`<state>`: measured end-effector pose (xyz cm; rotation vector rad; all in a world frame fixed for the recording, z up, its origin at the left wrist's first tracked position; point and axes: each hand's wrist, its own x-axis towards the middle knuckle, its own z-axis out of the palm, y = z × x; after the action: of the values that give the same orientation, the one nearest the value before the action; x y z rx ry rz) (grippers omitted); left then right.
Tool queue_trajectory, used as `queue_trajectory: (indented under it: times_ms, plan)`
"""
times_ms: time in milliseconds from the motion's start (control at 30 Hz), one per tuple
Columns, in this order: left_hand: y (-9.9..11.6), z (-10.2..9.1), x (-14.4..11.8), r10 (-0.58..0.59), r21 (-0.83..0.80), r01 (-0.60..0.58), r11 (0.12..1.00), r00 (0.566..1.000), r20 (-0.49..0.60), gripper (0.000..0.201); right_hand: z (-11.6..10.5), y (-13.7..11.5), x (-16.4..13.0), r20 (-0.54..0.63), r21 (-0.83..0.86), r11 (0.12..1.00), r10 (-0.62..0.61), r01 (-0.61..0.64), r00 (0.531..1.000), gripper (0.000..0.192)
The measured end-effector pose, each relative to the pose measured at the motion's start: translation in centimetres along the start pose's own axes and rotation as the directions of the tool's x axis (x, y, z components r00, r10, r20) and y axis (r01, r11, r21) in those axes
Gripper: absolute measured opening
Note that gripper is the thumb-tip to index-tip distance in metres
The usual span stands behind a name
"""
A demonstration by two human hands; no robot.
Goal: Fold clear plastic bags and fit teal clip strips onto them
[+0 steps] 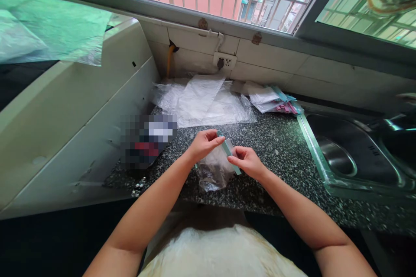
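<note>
A narrow, flat teal strip [229, 152] slants between my two hands above the dark speckled counter. My left hand [205, 143] pinches it near its upper end, with thumb and fingers closed. Lower down, my right hand [245, 161] grips the strip and a whitish edge beside it. Beneath both hands, a clear plastic bag [212, 173] lies crumpled on the counter; whether it is joined to the strip I cannot tell.
Clear plastic sheets or bags [208, 99] lie flat along the wall. Right of them sits a pile of packets [276, 99] with teal and pink edges. A sink [349, 151] is on the right. A blurred dark object [149, 143] rests by the pale appliance side [97, 138].
</note>
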<state>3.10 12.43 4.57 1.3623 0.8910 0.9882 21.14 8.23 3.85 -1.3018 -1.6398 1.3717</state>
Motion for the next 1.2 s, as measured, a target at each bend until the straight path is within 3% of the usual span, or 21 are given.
queue_trajectory:
  times_ms: [267, 467, 1200]
  plan:
    - [0.21, 0.22, 0.04, 0.001, -0.024, 0.000, 1.000, 1.000, 0.022, 0.048, 0.09, -0.03, -0.07, 0.027, -0.053, 0.999, -0.013, 0.014, 1.000, 0.043]
    - [0.17, 0.49, -0.02, -0.006, -0.010, 0.006, 1.000, 0.998, 0.063, 0.047, 0.05, -0.44, -0.16, -0.058, -0.093, 0.993, -0.084, 0.078, 0.995, 0.030]
    - [0.17, 0.64, -0.07, 0.069, 0.074, -0.070, 0.995, 0.997, 0.018, 0.049, -0.13, -0.70, -0.24, -0.103, -0.153, 0.983, -0.114, 0.097, 0.988, 0.023]
